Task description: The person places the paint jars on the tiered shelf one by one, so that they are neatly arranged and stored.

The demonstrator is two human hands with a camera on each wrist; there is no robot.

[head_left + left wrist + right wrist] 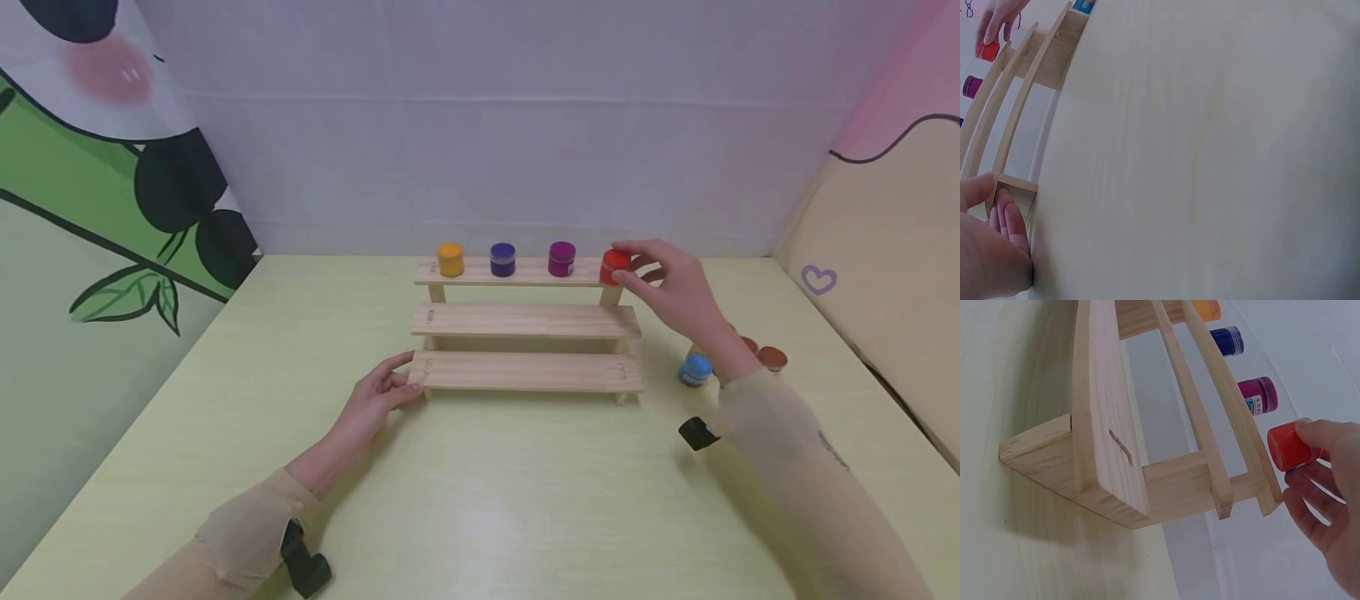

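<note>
A three-tier wooden rack (525, 320) stands on the table. My right hand (675, 279) pinches a red paint jar (615, 267) between thumb and fingers at the right end of the top tier; in the right wrist view the red jar (1289, 445) looks tilted. Along that tier, to its left, stand a purple jar (562, 259), a dark blue jar (503, 260) and a yellow-orange jar (450, 260). My left hand (378, 392) holds the left end of the lowest tier, thumb above and fingers below, as the left hand (997, 231) shows in its wrist view.
Right of the rack, a light blue jar (696, 370) and brown-lidded jars (772, 359) stand on the table (480, 492), partly hidden behind my right wrist. A pale backdrop (525, 167) rises behind the rack, with printed panels at both sides.
</note>
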